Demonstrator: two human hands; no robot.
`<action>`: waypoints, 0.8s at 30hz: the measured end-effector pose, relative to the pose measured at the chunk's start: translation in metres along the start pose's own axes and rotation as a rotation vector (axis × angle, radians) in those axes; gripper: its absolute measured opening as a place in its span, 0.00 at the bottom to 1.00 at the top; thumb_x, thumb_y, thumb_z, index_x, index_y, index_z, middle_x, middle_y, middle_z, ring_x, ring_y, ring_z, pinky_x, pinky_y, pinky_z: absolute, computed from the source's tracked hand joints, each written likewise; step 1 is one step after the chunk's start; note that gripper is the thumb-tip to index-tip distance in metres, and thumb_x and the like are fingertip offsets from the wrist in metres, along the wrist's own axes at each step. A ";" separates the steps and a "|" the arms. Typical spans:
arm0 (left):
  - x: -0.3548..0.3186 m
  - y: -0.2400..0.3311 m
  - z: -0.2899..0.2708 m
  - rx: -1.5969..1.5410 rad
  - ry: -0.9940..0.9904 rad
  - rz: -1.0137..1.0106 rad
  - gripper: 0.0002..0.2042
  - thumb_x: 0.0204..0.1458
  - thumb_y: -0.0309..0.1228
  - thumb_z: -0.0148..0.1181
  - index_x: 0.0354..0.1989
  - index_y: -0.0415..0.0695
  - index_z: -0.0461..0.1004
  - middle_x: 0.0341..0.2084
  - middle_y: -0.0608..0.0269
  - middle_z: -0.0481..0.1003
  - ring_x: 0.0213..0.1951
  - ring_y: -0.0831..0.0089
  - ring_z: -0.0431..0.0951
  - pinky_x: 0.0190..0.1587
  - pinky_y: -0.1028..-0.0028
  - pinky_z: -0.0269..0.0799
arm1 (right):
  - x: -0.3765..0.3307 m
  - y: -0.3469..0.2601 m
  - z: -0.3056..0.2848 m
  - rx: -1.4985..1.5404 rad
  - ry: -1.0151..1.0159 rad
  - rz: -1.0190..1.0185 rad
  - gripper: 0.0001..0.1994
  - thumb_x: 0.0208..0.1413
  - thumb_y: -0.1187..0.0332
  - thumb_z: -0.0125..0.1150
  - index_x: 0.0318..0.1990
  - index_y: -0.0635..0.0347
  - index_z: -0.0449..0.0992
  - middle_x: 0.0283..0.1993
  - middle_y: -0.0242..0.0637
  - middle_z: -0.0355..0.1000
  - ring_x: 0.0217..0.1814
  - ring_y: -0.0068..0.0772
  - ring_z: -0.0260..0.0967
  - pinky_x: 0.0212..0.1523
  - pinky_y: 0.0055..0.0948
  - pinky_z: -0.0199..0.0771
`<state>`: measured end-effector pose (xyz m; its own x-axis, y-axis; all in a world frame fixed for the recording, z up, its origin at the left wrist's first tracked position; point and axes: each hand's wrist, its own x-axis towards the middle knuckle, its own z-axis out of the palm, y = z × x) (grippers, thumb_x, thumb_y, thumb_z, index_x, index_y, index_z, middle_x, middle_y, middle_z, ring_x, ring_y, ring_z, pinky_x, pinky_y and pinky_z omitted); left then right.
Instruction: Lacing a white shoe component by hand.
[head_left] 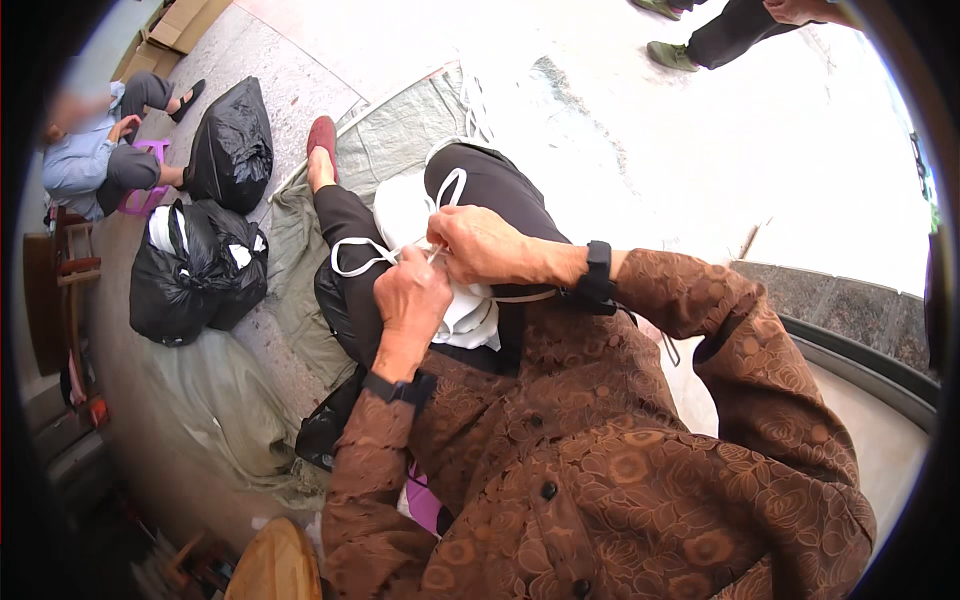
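Note:
A white cloth bag [402, 212] with white strap loops [352, 256] lies across my lap on black trousers. My left hand [412, 296] is closed over the white fabric near its edge. My right hand [480, 244] pinches a thin white strand of the same piece, right beside the left hand. Both wrists carry black bands, and my sleeves are brown and patterned.
Two full black plastic bags [232, 148] [190, 272] sit on the ground at the left. A seated person [100, 150] is behind them on a purple stool. Grey-green sheeting [300, 240] covers the ground. Another person's legs [720, 35] stand at the top right. A stone ledge [850, 300] runs at right.

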<state>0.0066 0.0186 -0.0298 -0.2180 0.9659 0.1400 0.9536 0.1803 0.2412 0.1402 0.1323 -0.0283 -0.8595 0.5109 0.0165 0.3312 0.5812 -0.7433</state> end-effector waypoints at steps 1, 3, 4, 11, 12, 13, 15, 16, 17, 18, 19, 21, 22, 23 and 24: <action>-0.003 -0.002 -0.020 -0.021 -0.032 -0.029 0.10 0.51 0.33 0.60 0.29 0.40 0.68 0.15 0.52 0.73 0.21 0.52 0.78 0.25 0.56 0.72 | -0.006 0.000 0.001 0.039 0.121 -0.028 0.18 0.39 0.75 0.64 0.43 0.65 0.76 0.37 0.49 0.71 0.42 0.53 0.71 0.45 0.40 0.75; -0.017 -0.010 -0.050 -0.157 -0.091 -0.164 0.08 0.50 0.30 0.60 0.28 0.39 0.69 0.15 0.50 0.73 0.22 0.52 0.78 0.26 0.56 0.71 | -0.018 -0.014 -0.003 -0.039 0.145 -0.072 0.20 0.40 0.74 0.65 0.45 0.64 0.75 0.38 0.47 0.69 0.43 0.51 0.69 0.46 0.40 0.74; -0.015 -0.011 -0.053 -0.280 -0.105 -0.255 0.08 0.49 0.29 0.60 0.27 0.38 0.70 0.16 0.48 0.73 0.22 0.53 0.78 0.27 0.57 0.71 | -0.019 -0.015 -0.010 -0.142 0.183 -0.108 0.21 0.41 0.73 0.66 0.47 0.63 0.73 0.39 0.46 0.67 0.45 0.49 0.67 0.47 0.39 0.73; -0.027 0.001 -0.089 -1.568 -0.132 -0.861 0.13 0.62 0.37 0.51 0.32 0.40 0.72 0.16 0.76 0.60 0.16 0.87 0.54 0.18 0.82 0.47 | -0.007 -0.045 -0.004 0.322 -0.060 -0.529 0.07 0.36 0.76 0.62 0.28 0.61 0.78 0.31 0.39 0.73 0.36 0.41 0.73 0.39 0.36 0.75; -0.032 0.001 -0.091 -1.664 -0.097 -0.882 0.14 0.63 0.37 0.49 0.31 0.39 0.71 0.16 0.75 0.61 0.16 0.86 0.54 0.18 0.82 0.47 | -0.026 -0.087 -0.026 0.568 -0.097 -0.590 0.07 0.33 0.79 0.61 0.25 0.62 0.76 0.30 0.40 0.75 0.34 0.41 0.74 0.37 0.36 0.75; -0.041 -0.001 -0.085 -1.740 -0.053 -0.824 0.16 0.65 0.38 0.45 0.31 0.38 0.71 0.17 0.73 0.62 0.17 0.86 0.54 0.19 0.81 0.48 | -0.043 -0.113 -0.040 0.604 -0.206 -0.644 0.10 0.30 0.80 0.62 0.27 0.62 0.77 0.30 0.41 0.74 0.34 0.42 0.74 0.36 0.34 0.75; -0.050 0.004 -0.078 -1.863 0.036 -0.758 0.16 0.65 0.37 0.50 0.32 0.36 0.73 0.19 0.71 0.64 0.18 0.83 0.58 0.21 0.80 0.52 | -0.054 -0.124 -0.056 0.557 -0.246 -0.427 0.07 0.39 0.81 0.63 0.30 0.64 0.78 0.30 0.40 0.74 0.33 0.40 0.75 0.35 0.32 0.75; -0.051 0.009 -0.075 -1.855 0.087 -0.762 0.16 0.65 0.37 0.52 0.33 0.35 0.74 0.19 0.70 0.66 0.19 0.82 0.60 0.22 0.80 0.54 | -0.048 -0.117 -0.054 0.600 -0.160 -0.278 0.05 0.43 0.81 0.64 0.30 0.65 0.78 0.30 0.39 0.75 0.33 0.37 0.76 0.34 0.31 0.75; -0.046 0.019 -0.069 -1.827 0.185 -0.847 0.15 0.63 0.36 0.56 0.36 0.33 0.76 0.22 0.68 0.68 0.23 0.78 0.64 0.27 0.79 0.61 | -0.039 -0.104 -0.048 0.824 -0.189 0.203 0.03 0.53 0.77 0.66 0.32 0.66 0.78 0.29 0.34 0.76 0.31 0.24 0.74 0.33 0.27 0.74; -0.044 0.021 -0.059 -1.884 0.228 -0.761 0.14 0.62 0.34 0.57 0.38 0.31 0.77 0.24 0.68 0.70 0.26 0.76 0.68 0.33 0.78 0.65 | -0.029 -0.081 -0.031 0.783 0.043 0.019 0.05 0.56 0.73 0.66 0.34 0.66 0.79 0.28 0.30 0.76 0.30 0.15 0.69 0.30 0.23 0.71; -0.043 0.021 -0.057 -1.909 0.223 -0.761 0.13 0.62 0.32 0.58 0.38 0.31 0.77 0.25 0.66 0.72 0.27 0.75 0.69 0.34 0.77 0.66 | -0.023 -0.078 -0.031 0.785 0.022 0.173 0.05 0.57 0.72 0.66 0.34 0.66 0.78 0.27 0.29 0.75 0.30 0.15 0.69 0.30 0.22 0.71; -0.042 0.022 -0.053 -1.941 0.234 -0.761 0.12 0.61 0.31 0.59 0.38 0.31 0.77 0.27 0.65 0.74 0.27 0.75 0.69 0.34 0.76 0.67 | -0.018 -0.075 -0.024 0.853 -0.029 0.352 0.09 0.59 0.70 0.66 0.41 0.65 0.77 0.29 0.27 0.74 0.28 0.13 0.65 0.28 0.17 0.66; -0.043 0.023 -0.051 -1.993 0.256 -0.798 0.09 0.59 0.28 0.60 0.38 0.32 0.77 0.28 0.63 0.76 0.27 0.74 0.71 0.35 0.76 0.68 | -0.018 -0.079 -0.022 0.846 -0.037 0.350 0.09 0.59 0.70 0.66 0.41 0.65 0.77 0.29 0.27 0.74 0.28 0.13 0.65 0.28 0.17 0.66; -0.044 0.023 -0.050 -2.046 0.276 -0.834 0.08 0.57 0.26 0.62 0.39 0.32 0.76 0.30 0.60 0.78 0.27 0.74 0.72 0.35 0.76 0.69 | -0.018 -0.085 -0.021 0.899 -0.033 0.371 0.09 0.58 0.70 0.67 0.42 0.65 0.77 0.30 0.27 0.74 0.27 0.12 0.64 0.27 0.17 0.66; -0.046 0.021 -0.045 -2.053 0.281 -0.832 0.08 0.57 0.26 0.62 0.39 0.32 0.76 0.30 0.60 0.78 0.27 0.74 0.72 0.35 0.76 0.69 | -0.017 -0.089 -0.019 0.952 -0.027 0.393 0.10 0.58 0.69 0.67 0.42 0.65 0.77 0.30 0.27 0.74 0.27 0.12 0.64 0.26 0.18 0.65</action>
<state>0.0271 -0.0310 0.0124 -0.5277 0.7224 -0.4469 -0.7517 -0.1521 0.6417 0.1325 0.0836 0.0502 -0.7695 0.5350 -0.3487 0.1555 -0.3725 -0.9149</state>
